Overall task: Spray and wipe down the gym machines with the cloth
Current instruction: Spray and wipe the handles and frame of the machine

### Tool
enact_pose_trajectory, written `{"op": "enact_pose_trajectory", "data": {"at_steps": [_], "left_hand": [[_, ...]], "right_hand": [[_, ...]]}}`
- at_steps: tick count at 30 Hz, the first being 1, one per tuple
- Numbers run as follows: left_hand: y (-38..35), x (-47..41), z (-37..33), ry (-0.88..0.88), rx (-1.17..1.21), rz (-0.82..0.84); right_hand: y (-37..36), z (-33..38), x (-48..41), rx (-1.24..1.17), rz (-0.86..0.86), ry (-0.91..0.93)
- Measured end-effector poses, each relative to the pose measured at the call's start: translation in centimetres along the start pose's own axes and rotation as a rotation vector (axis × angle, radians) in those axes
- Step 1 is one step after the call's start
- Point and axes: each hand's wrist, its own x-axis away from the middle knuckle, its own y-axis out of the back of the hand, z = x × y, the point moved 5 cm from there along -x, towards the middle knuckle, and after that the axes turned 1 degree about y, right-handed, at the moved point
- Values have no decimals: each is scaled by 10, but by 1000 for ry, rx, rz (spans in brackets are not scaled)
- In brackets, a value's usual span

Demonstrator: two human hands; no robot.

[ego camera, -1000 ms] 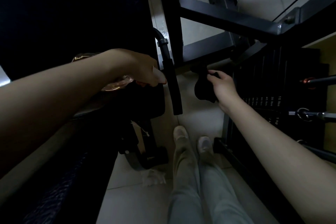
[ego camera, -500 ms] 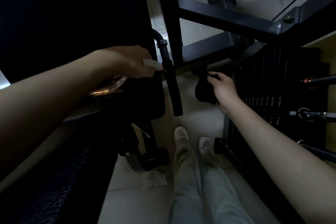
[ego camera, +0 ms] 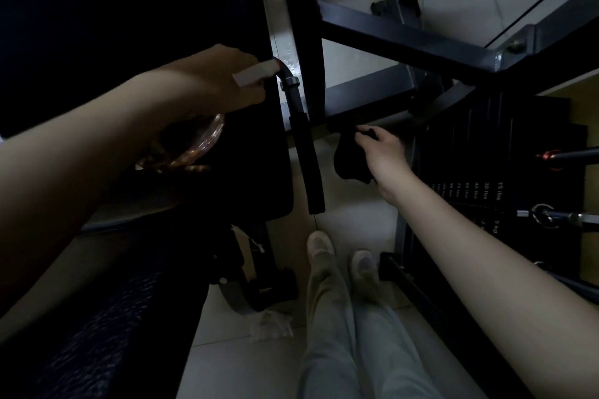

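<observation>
The left hand (ego camera: pixel 220 84) reaches in from nine o'clock and grips the head of a clear plastic spray bottle (ego camera: pixel 194 142). Its fingers are curled round the neck. The see-through body hangs at the hand's six o'clock, catching pinkish glints. The bottle's white nozzle (ego camera: pixel 254 75) points toward three o'clock, right at the bend of a grey curved metal tube (ego camera: pixel 293 94); whether the two touch is lost in the gloom. The tube runs down toward six o'clock into a long black foam grip (ego camera: pixel 311 172).

The right hand (ego camera: pixel 384 149) comes in from five o'clock and sits at three o'clock of the foam grip, apart from it. Its fingers are curled and pinch a dark crumpled cloth (ego camera: pixel 348 162), which hangs at the hand's eight o'clock. The top of the cloth reaches the underside of a dark steel crossbeam (ego camera: pixel 366 97); I cannot tell whether it is pressed against it.

At three o'clock of the right hand stands a black weight stack with white printed labels (ego camera: pixel 486 194). A chrome selector pin with a ring (ego camera: pixel 544 215) juts out at the stack's four o'clock.

A black padded backrest (ego camera: pixel 129 19) fills the view from ten to twelve o'clock. At six o'clock, pale shoes (ego camera: pixel 321 244) and light grey trousers (ego camera: pixel 356 350) stand on a pale tiled floor (ego camera: pixel 246 363). A crumpled clear wrapper (ego camera: pixel 269 324) lies at nine o'clock of the legs.
</observation>
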Motion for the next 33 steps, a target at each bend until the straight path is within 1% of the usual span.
{"op": "enact_pose_trajectory", "data": {"at_steps": [2,4,7,9,10,12,13,16,20,21,23,24,26,27,30,31,33], "left_hand": [[5,0,0,-47,38,-42],[13,-2,9,-60,96,-134],[22,-3,26,-89,230,-329],[23,-2,36,-102,321,-487],[23,-1,39,-96,362,-554],[21,-1,42,-89,422,-623],[21,-2,43,-90,434,-639],[21,-2,44,-107,424,-666],[22,-3,43,-134,374,-696],[22,-4,42,-144,378,-698],[21,-6,42,-161,380,-694],[21,-6,43,-164,389,-693],[22,-7,47,-158,406,-702],[22,-8,48,-159,393,-703],[22,-8,47,-167,358,-696],[21,-7,47,-162,362,-701],[21,-5,47,-154,360,-712]], "right_hand": [[-9,9,-7,37,16,22],[-21,18,-14,62,37,70],[-38,37,-32,108,28,203],[-53,47,-44,157,28,278],[-65,48,-49,212,59,311],[-89,33,-51,380,153,368],[-98,22,-51,443,168,410],[-97,-4,-44,452,99,518],[-80,-4,-36,690,53,573],[-76,3,-34,700,36,591],[-80,23,-36,621,0,643],[-91,28,-44,614,33,644],[-121,30,-62,717,168,624],[-130,29,-69,769,198,634],[-128,20,-80,819,205,637],[-123,17,-75,826,179,654],[-114,9,-49,823,101,750]]}}
